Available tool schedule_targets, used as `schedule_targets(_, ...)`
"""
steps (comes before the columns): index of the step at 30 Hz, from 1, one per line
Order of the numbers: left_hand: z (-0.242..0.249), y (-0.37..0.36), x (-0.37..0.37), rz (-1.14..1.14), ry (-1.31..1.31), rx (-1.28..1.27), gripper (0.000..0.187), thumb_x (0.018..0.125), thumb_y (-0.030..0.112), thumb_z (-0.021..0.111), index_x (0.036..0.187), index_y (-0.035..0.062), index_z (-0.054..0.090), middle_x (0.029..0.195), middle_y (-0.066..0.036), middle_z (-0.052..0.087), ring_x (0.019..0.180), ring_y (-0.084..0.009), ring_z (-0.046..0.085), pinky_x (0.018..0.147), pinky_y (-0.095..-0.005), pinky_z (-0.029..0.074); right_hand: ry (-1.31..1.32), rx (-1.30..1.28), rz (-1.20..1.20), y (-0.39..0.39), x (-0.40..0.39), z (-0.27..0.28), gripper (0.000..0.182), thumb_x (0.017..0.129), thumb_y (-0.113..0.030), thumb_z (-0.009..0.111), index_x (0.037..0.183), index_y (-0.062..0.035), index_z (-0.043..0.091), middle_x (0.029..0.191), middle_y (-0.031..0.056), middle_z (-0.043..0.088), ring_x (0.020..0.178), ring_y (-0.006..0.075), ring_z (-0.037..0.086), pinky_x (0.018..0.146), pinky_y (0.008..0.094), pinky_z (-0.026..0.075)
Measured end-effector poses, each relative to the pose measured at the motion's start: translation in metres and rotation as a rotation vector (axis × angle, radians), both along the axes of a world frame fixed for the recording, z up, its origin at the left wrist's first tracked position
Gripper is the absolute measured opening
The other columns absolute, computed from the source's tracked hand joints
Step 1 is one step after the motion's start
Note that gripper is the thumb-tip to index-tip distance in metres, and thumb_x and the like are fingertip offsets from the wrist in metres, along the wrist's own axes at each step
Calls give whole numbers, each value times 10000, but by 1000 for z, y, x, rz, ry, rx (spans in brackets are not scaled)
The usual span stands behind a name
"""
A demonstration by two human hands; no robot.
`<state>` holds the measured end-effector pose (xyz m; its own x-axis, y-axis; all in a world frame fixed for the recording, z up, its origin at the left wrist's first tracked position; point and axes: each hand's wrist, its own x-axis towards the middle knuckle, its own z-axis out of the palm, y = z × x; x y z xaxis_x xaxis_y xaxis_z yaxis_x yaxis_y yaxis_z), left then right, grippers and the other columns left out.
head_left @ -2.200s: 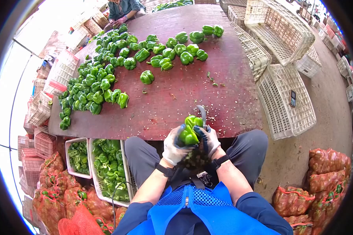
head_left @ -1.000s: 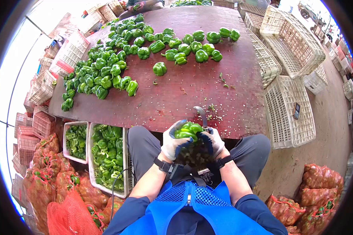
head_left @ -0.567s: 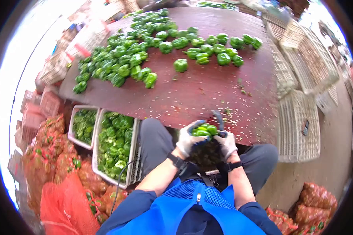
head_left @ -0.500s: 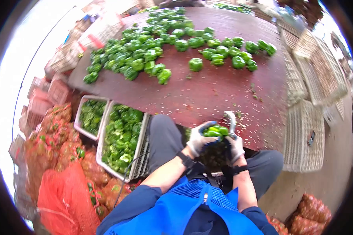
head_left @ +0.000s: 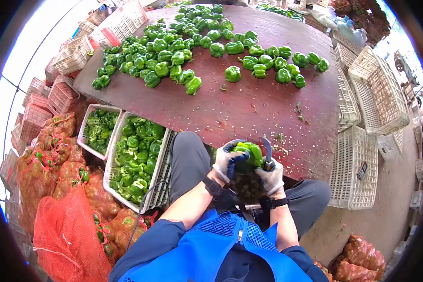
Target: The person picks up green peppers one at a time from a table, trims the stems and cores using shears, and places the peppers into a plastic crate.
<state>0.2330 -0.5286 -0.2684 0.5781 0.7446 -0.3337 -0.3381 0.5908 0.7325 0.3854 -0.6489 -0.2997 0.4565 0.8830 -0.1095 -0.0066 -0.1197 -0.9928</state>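
Note:
A green bell pepper (head_left: 252,151) is held in my gloved left hand (head_left: 228,161), above my lap at the table's near edge. My gloved right hand (head_left: 270,177) grips a small curved knife (head_left: 267,149), its blade upright just right of the pepper. Below the hands, between my legs, lies a dark heap of scraps (head_left: 248,185). Many whole green peppers (head_left: 164,55) are spread over the far and left parts of the reddish table (head_left: 211,110), where pale seeds are scattered near my hands.
A crate of cut peppers (head_left: 112,176) stands left of my leg, beside a smaller one (head_left: 82,136). Red mesh sacks (head_left: 70,230) fill the lower left. White plastic crates (head_left: 355,167) line the right side; more sacks (head_left: 359,258) lie lower right.
The pepper in my left hand now shows more of its side, and the knife blade has turned and come closer to it. The whole view has shifted slightly.

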Motion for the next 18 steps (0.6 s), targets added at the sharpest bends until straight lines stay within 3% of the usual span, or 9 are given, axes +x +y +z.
schedule_targets(5, 9, 10, -7, -114, -58, -132, 408, 791, -4, 704, 1188, -32, 614, 1054, -105, 689, 937, -202, 675, 833, -321, 566, 132, 22, 96, -1, 0, 22, 259, 748, 8, 752, 998, -1, 690, 859, 10, 707, 744, 73, 613, 706, 252, 508)
schedule_targets(6, 8, 13, -9, -161, -3, -62, 561, 766, -13, 728, 1299, -30, 557, 1125, -119, 669, 980, -207, 664, 864, -326, 558, 133, 20, 95, -1, 3, 21, 259, 748, 8, 752, 998, -1, 690, 859, 10, 707, 744, 73, 613, 706, 252, 508)
schedule_targets(7, 7, 15, -10, -166, -3, -63, 561, 766, -13, 728, 1299, -30, 557, 1125, -119, 669, 980, -207, 664, 864, -326, 558, 191, -26, 97, 0, 7, 17, 248, 748, 3, 746, 989, 3, 689, 848, 8, 702, 729, 72, 610, 691, 249, 504)
schedule_targets(9, 7, 19, -12, -300, -61, 51, 746, 732, -31, 757, 1417, -17, 464, 1192, -112, 643, 1046, -207, 641, 917, -330, 536, 249, -72, 90, -1, 16, 13, 237, 749, -2, 740, 980, 6, 688, 836, 7, 697, 715, 72, 608, 677, 247, 500)
schedule_targets(10, 4, 19, -12, -309, -56, 157, 834, 714, -59, 754, 1473, 25, 418, 1267, -115, 618, 1152, -228, 609, 1001, -356, 495, 254, -114, 113, -2, 21, 12, 249, 754, -12, 740, 997, 6, 693, 842, 2, 696, 724, 74, 605, 687, 253, 501)
schedule_targets(13, 12, 18, -9, -541, 113, 267, 819, 707, -25, 788, 1450, 26, 450, 1276, -92, 619, 1169, -184, 587, 1012, -339, 476, 200, -115, 160, -2, 23, 15, 263, 756, -22, 736, 1015, 11, 700, 840, -6, 692, 740, 77, 598, 697, 265, 502)
schedule_targets(15, 16, 18, -5, -524, 129, 236, 737, 703, 0, 807, 1381, 14, 520, 1230, -79, 647, 1127, -157, 599, 989, -327, 486, 96, -168, 230, -3, 24, 15, 272, 753, -17, 737, 1021, 10, 702, 832, -8, 690, 747, 76, 597, 696, 266, 500)
schedule_targets(17, 10, 17, -4, -552, 300, 412, 620, 708, 3, 804, 1288, 1, 586, 1158, -66, 676, 1067, -162, 626, 967, -319, 497, 110, -155, 197, -3, 19, 14, 253, 755, -16, 737, 1005, 4, 705, 827, -6, 689, 740, 75, 594, 690, 265, 499)
schedule_targets(18, 4, 14, -2, -456, 334, 430, 555, 719, 5, 796, 1241, -3, 611, 1102, -68, 687, 1005, -164, 646, 928, -310, 516, 119, -143, 167, -3, 16, 13, 234, 757, -16, 738, 989, -1, 709, 821, -5, 688, 732, 74, 591, 684, 265, 498)
